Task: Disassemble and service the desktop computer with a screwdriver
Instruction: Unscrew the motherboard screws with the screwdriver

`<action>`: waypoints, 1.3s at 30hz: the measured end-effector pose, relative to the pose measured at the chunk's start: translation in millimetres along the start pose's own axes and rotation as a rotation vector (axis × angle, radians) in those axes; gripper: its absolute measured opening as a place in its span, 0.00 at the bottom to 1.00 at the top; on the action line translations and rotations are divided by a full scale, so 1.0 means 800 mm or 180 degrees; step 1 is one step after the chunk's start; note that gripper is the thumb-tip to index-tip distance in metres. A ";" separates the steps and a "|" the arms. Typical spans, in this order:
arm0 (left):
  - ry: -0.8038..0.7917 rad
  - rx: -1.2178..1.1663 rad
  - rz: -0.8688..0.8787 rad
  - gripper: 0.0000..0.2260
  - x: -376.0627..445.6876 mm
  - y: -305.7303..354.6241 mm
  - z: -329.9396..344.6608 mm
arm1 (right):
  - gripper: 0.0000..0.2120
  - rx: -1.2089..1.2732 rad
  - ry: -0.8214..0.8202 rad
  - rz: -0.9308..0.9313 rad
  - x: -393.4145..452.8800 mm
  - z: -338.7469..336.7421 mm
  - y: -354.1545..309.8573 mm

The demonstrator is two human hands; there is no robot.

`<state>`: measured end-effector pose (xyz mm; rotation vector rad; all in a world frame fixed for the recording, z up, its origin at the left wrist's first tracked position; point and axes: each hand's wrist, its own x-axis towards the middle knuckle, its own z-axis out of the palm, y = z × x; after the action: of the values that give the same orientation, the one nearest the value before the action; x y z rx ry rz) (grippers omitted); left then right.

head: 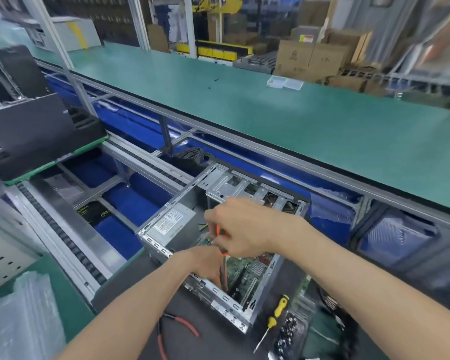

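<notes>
Open silver-metal desktop computer case (192, 255) under both hands: right hand (247, 227) clutching orange-handled screwdriver (222, 258) upright, left hand (208, 263) (grip unclear) beside shaft.

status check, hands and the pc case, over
Right hand grips orange-handled screwdriver, shaft down inside open computer case. Left hand reaches in beside the shaft. Nothing blocking; yellow screwdriver lies idle on the mat.
</notes>
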<state>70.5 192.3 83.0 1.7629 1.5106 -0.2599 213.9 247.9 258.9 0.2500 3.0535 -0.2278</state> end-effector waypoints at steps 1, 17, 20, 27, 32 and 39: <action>0.0109 -0.0101 -0.0100 0.10 -0.003 0.002 0.000 | 0.04 0.0144 -0.0111 -0.0083 -0.002 -0.004 -0.002; 0.0123 -0.0181 0.0504 0.09 0.016 -0.017 0.005 | 0.10 0.0586 -0.0263 0.0948 -0.010 -0.015 -0.037; 0.0094 -0.0174 0.0597 0.08 0.024 -0.020 0.008 | 0.19 -0.0077 0.0043 0.1597 -0.009 -0.003 -0.038; 0.0102 -0.0036 0.0679 0.09 0.026 -0.021 0.007 | 0.10 0.0762 -0.0164 0.1499 -0.015 -0.008 -0.052; -0.0006 0.0030 0.0663 0.15 0.023 -0.017 0.003 | 0.20 0.0002 0.0096 0.2268 -0.020 -0.001 -0.058; -0.0146 0.0362 0.0832 0.23 0.022 -0.016 -0.002 | 0.10 0.0892 0.0032 0.1887 -0.025 -0.008 -0.068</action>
<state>62.9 206.0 68.0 2.0070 1.2375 -0.2555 224.2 192.8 274.6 1.1389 2.7808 -0.6024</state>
